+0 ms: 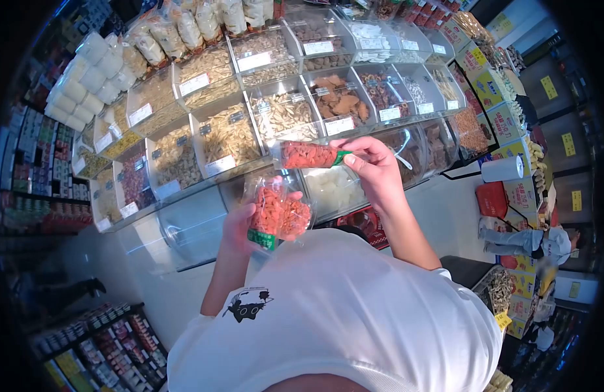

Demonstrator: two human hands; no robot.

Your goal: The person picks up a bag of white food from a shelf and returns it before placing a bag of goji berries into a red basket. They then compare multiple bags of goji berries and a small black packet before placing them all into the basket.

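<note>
My right hand [378, 171] pinches one end of a small clear packet of red dried berries [307, 155], close to its green label, and holds it level over the front bins. Lower and to the left, my left hand [234, 227] is closed around similar clear packets of red dried berries. One packet [268, 204] stands nearly upright with a green label at its bottom, and another packet [295, 217] leans beside it. The packets in my two hands are apart. Part of my left fingers is hidden behind the packets.
Tiered clear bins [285, 108] of dried goods with white price cards stretch in front of me. Bagged goods [184, 29] and white round containers [86, 81] stand above at the left. A person [530, 240] is at the far right. A red basket [370, 225] sits below the bins.
</note>
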